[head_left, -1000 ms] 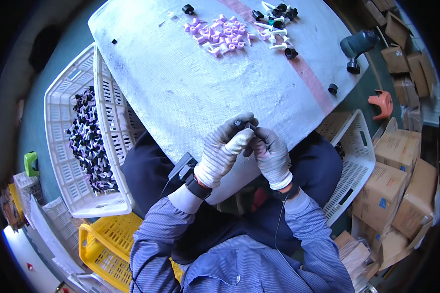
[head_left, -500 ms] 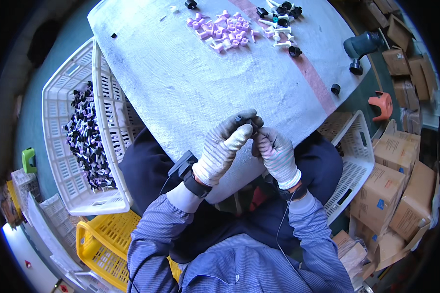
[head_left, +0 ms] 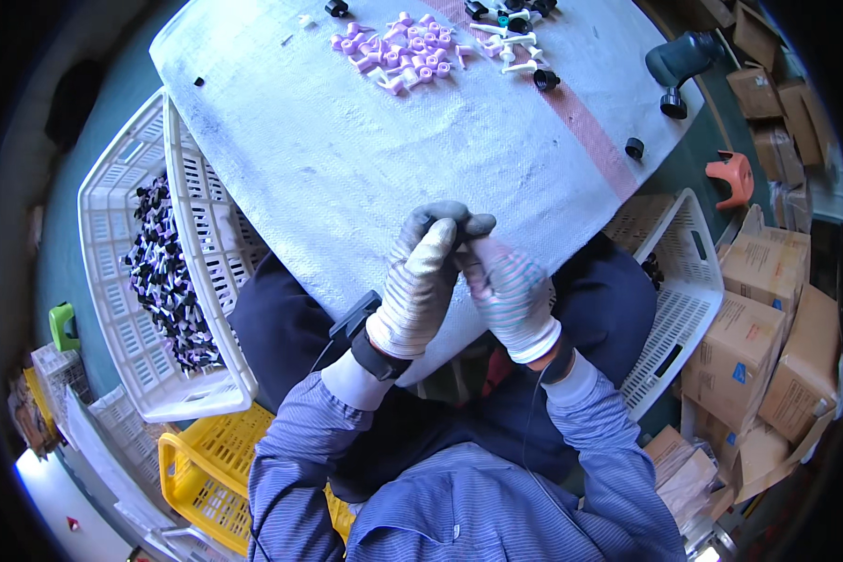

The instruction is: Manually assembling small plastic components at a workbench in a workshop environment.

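Left hand: gloved, centre of frame, over near table edge; dark-tipped fingers curled, pressed against right hand's fingertips.
Right hand: gloved, just right of centre; fingers bunched, meeting left hand's in shared pinch.
Pinched piece: small, hidden between gloved fingertips at centre; kind and colour impossible to tell.
Table: white cloth-covered top, upper half of frame; wide bare stretch between hands and parts at top.
Pink pieces: loose heap, top centre, well apart from hands.
White and black pieces: scattered top right of heap, partly cut off by top edge.
White crate: left of frame, against table edge, holding dark and purple small parts.
Right basket: white, tucked under table's right edge, contents mostly hidden.
Yellow crate: lower left, partly covered by blue sleeve.
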A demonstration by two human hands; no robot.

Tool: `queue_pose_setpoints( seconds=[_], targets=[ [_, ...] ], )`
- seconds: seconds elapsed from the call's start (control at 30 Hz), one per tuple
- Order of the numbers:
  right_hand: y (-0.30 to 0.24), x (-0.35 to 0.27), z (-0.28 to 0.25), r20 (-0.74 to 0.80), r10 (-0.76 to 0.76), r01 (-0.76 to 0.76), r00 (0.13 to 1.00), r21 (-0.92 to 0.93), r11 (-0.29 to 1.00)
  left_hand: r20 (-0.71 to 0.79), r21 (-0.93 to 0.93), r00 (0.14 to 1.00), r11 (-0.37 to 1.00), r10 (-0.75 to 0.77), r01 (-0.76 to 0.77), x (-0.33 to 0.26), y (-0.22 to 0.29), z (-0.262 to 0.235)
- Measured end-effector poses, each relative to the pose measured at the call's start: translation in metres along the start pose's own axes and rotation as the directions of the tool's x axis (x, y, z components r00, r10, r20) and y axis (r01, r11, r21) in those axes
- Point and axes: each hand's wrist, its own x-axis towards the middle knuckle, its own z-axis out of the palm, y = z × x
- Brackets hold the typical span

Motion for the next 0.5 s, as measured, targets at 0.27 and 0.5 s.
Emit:
queue_pose_setpoints(
  seconds=[0.27, 0.5],
  targets=[
    [-0.011, 0.002, 0.002, 0.021, 0.028, -0.027, 0.999, -0.035, 0.999, -0.069, 0.052, 0.997, 0.998, -0.019, 0.023, 0.001, 0.006, 0.006],
    [-0.018, 0.003, 0.004, 0.06, 0.072, -0.07, 0.996, -0.028, 0.997, -0.171, 0.058, 0.985, 0.998, 0.033, -0.024, -0.004, 0.002, 0.013]
  ],
)
